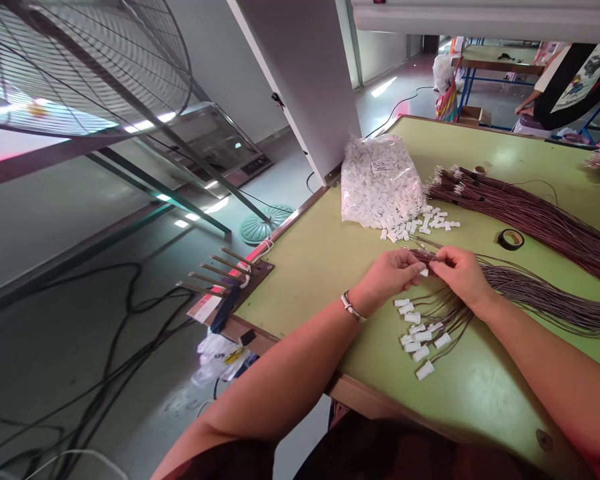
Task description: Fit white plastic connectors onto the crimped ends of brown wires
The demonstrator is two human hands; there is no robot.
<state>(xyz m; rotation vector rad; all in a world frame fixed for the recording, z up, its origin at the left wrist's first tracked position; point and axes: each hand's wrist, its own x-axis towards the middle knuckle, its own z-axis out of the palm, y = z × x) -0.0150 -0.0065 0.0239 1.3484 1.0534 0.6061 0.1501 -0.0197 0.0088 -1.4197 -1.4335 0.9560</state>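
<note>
My left hand pinches a small white plastic connector over the green table. My right hand meets it, fingers closed on the ends of thin brown wires from a bundle that trails off to the right. Below the hands lie several wires fitted with white connectors. A silver bracelet is on my left wrist.
A clear bag of white connectors with loose ones spilled lies behind the hands. A larger brown wire bundle and a tape roll lie right. A wooden peg rack juts off the table's left edge. Another person sits at the far right.
</note>
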